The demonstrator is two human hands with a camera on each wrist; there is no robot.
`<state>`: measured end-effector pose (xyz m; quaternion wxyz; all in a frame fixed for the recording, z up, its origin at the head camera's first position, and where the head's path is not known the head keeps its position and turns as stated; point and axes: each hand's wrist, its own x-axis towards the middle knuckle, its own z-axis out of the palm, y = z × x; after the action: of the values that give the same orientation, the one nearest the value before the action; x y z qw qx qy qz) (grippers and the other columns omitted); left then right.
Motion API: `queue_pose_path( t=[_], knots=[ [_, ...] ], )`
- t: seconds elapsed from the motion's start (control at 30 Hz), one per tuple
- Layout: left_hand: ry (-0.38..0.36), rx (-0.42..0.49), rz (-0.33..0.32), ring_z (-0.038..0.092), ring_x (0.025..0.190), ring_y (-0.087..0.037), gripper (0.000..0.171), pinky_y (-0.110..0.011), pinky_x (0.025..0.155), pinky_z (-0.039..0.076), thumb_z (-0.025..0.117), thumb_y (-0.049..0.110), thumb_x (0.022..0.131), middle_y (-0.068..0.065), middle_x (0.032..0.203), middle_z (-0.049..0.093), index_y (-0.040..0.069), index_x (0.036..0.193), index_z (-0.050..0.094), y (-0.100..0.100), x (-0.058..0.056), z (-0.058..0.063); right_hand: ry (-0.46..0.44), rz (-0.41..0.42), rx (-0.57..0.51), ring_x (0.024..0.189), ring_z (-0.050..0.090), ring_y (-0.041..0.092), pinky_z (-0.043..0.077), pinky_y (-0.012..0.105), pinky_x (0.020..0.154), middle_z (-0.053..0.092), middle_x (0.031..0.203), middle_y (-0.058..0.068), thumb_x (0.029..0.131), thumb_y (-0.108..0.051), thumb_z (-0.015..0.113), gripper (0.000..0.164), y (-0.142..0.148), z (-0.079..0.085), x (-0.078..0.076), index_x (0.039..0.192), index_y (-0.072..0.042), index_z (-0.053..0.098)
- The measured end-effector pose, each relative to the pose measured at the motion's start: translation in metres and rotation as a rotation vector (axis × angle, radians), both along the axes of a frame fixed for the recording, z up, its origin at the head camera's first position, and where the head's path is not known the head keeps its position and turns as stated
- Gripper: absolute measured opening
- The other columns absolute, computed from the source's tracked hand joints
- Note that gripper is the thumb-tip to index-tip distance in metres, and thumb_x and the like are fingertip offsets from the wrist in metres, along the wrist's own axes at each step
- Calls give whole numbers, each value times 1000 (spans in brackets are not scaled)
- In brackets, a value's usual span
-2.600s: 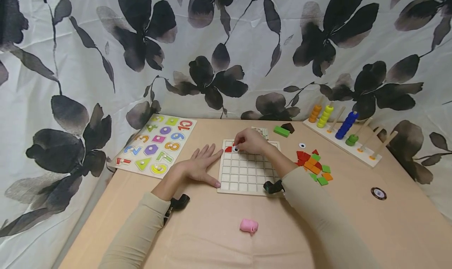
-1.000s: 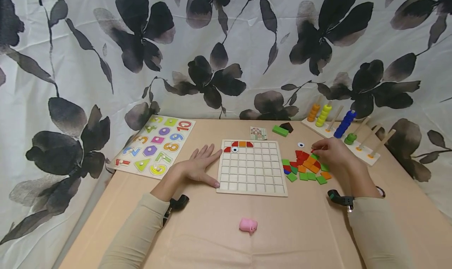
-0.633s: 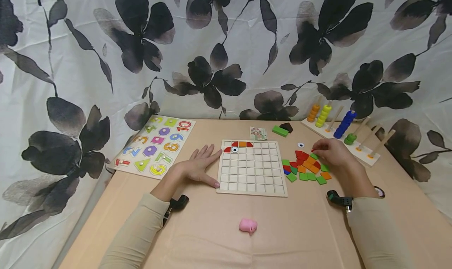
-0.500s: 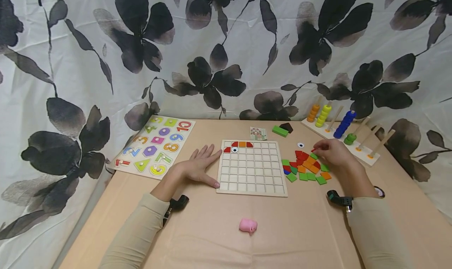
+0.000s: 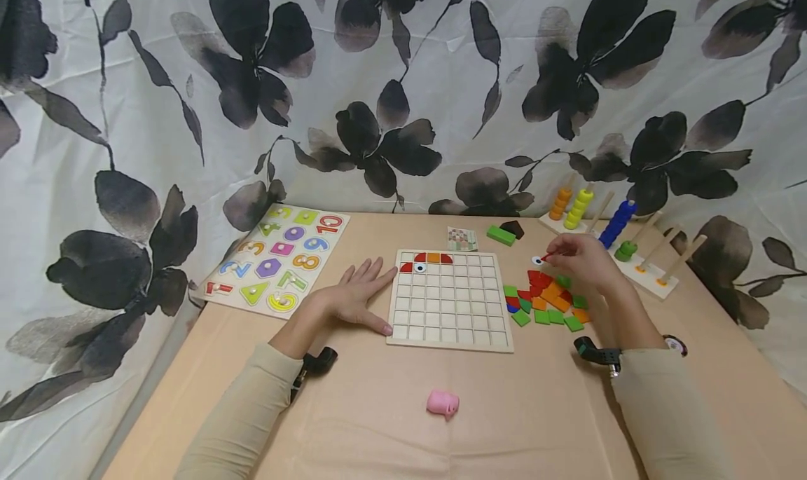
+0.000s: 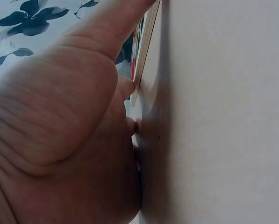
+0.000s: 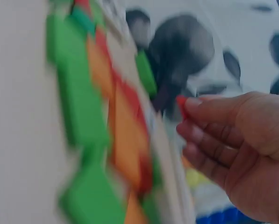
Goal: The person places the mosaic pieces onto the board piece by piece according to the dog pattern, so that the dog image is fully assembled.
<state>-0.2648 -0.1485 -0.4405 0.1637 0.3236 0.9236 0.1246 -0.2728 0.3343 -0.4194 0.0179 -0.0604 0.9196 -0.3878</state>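
My left hand [image 5: 353,299] lies with spread fingers at the left edge of a white grid board [image 5: 450,305], thumb and index finger touching it. Red and orange tiles [image 5: 433,258] fill part of the board's top row; below them sit a red tile [image 5: 406,267] and a tile with an eye on it [image 5: 419,268]. My right hand [image 5: 583,259] is raised over the loose tiles [image 5: 555,296], pinching a small red tile [image 7: 182,107] between thumb and fingertips. A second eye tile [image 5: 536,261] lies just beside those fingertips.
A number puzzle board [image 5: 277,256] lies at the left. Behind the grid are a small picture card [image 5: 462,239], a green block [image 5: 501,235] and a black piece [image 5: 513,228]. A bead-peg stand [image 5: 649,280] is at the right, and a pink pig figure [image 5: 443,403] in front.
My right hand went from the grid to the loose tiles, leaving the eye tile in its cell. It has since lifted slightly with a red tile. My left hand stays put.
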Motion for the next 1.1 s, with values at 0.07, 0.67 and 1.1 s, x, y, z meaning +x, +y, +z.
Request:
queue_pose_path(
  t=[0.07, 0.67, 1.1],
  knots=[
    [8, -3, -3, -10, 146, -34, 124, -57, 114, -5, 64, 82, 62, -15, 160, -7, 24, 156, 7, 1, 0, 0, 39, 27, -44, 90, 60, 30, 54, 35, 77, 67, 100, 10, 91, -17, 67, 16, -19, 8, -6, 105, -9, 64],
    [11, -24, -3, -11, 146, -34, 124, -57, 114, -5, 63, 82, 63, -15, 160, -9, 24, 156, 6, 0, -1, -1, 91, 358, -59, 75, 58, 19, 48, 32, 67, 68, 84, 0, 83, -7, 75, 7, -182, -13, -49, 88, -10, 70],
    [-4, -9, 3, -10, 146, -34, 124, -56, 114, -5, 64, 81, 62, -15, 160, -9, 24, 156, 5, 1, -2, -2, 67, 353, 30, 78, 57, 16, 47, 31, 70, 68, 86, 0, 84, -11, 75, 7, -199, -14, -41, 89, -7, 73]
  ],
)
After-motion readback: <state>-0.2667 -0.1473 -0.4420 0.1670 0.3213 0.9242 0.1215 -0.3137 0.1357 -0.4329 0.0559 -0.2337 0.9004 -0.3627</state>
